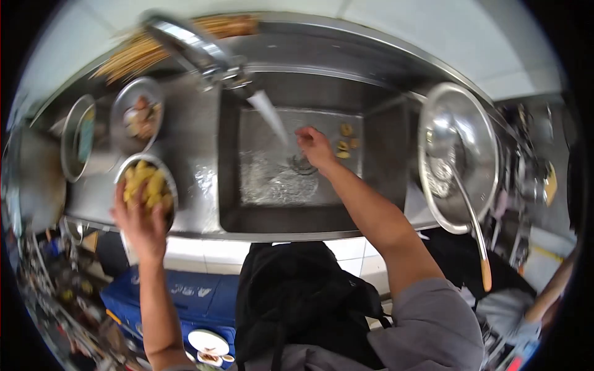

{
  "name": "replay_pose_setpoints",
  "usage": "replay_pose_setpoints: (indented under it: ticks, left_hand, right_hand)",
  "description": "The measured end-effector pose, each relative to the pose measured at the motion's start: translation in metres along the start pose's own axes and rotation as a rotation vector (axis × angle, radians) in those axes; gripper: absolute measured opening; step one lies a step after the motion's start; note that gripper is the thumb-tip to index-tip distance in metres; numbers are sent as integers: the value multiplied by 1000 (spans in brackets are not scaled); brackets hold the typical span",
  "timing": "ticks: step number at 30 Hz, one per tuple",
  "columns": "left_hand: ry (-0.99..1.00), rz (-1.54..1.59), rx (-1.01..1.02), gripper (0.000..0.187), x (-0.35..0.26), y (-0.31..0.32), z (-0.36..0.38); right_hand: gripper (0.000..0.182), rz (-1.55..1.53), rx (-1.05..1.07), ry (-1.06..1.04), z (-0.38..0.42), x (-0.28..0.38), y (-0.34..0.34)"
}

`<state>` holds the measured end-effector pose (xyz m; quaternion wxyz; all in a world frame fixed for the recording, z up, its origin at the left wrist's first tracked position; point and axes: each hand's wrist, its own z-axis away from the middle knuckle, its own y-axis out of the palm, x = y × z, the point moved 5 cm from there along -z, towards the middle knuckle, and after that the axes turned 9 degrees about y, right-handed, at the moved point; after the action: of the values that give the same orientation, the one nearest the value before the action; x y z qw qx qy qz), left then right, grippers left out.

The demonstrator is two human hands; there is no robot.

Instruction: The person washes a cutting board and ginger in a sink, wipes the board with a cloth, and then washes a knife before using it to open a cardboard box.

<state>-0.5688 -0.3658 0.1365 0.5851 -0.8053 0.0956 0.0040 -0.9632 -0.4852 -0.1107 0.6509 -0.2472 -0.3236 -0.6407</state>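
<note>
My left hand point(143, 219) is over the metal bowl point(172, 179) on the left counter, its fingers apart and resting on the yellow peeled pieces point(151, 179), which look like potatoes. My right hand point(315, 148) hangs inside the sink point(322, 213), just right of the running water point(270, 114). Its fingers are loosely bent and apart, with nothing visible in them. Several yellowish pieces point(344, 145) lie on the wet sink floor to its right. Above the stream, the faucet point(232, 74) is blurred.
Behind the left bowl stand a bowl of brownish and pale pieces point(141, 120) and another dish point(75, 139). A large metal bowl point(461, 157) with a long-handled utensil point(473, 222) sits right of the sink. Thin sticks point(142, 52) lie behind the faucet. Another person's arm point(550, 287) shows at lower right.
</note>
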Motion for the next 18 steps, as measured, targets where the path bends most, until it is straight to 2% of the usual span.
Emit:
replay_pose_setpoints:
  ticks: [2, 3, 4, 5, 6, 7, 8, 10, 12, 15, 17, 18]
  left_hand:
    - [123, 235, -260, 32, -17, -24, -14]
    - [148, 383, -317, 29, -25, -25, -18]
    - [164, 524, -376, 27, -34, -25, -20]
    - [150, 794, -388, 22, -55, -15, -29]
    - [42, 828, -223, 21, -70, 1, -32]
    - [107, 937, -162, 18, -90, 30, -43]
    - [-81, 1081, 64, 23, -121, 55, -57]
    - [-304, 1449, 304, 40, -165, 131, -70]
    - [-709, 1744, 456, 42, -196, 189, -83]
    - [-641, 1731, 417, 47, -207, 267, -90]
    - [-578, 1425, 490, 54, -201, 300, -85]
    - [-587, 1418, 485, 54, -199, 303, -80]
  right_hand:
    - [43, 872, -454, -569, 1, 30, -37]
    - [43, 869, -472, -554, -1, 32, -52]
    - [47, 982, -627, -362, 0, 39, -73]
    - [51, 1087, -773, -165, 3, 41, -91]
    - [51, 1084, -778, -162, 3, 33, -98]
    - [54, 1165, -686, -95, -3, 14, -102]
    - [58, 1244, -591, -31, -12, -4, -105]
    - [55, 1197, -604, -106, -28, -30, -117]
    - [52, 1163, -610, -175, -28, -39, -120]
    - [44, 1143, -570, -113, -35, -35, -111]
    - [38, 910, -524, -71, -43, -27, -91]
    - [38, 910, -512, -74, -45, -22, -73]
